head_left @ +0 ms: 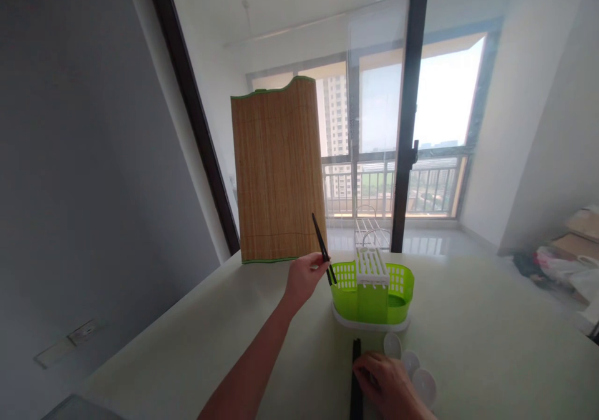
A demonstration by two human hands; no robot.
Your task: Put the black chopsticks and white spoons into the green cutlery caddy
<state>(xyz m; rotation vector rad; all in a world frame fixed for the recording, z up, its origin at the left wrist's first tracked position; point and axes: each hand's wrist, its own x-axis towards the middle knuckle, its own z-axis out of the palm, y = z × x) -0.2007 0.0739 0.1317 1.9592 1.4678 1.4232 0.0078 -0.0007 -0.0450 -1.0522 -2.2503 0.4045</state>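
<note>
My left hand (306,278) is closed in a pinch around a pair of black chopsticks (322,245), tilted with their upper ends to the left. Their lower ends are at the left compartment of a bright green utensil basket (345,304); whether they touch it I cannot tell. Nearer to me, more black chopsticks (357,401) lie on the white table (290,357), pointing away from me. My right hand (386,379) has its fingers curled onto them, with the thumb side partly hidden. White spoons (392,346) lie just beyond and to the right of that hand.
A white slotted rack (372,267) tops the basket's middle section, with small hooks in front. Behind stands a bamboo mat (281,176) with green edging. A glass door with a dark frame (406,126) is past the table, and bags and boxes (566,264) lie at right.
</note>
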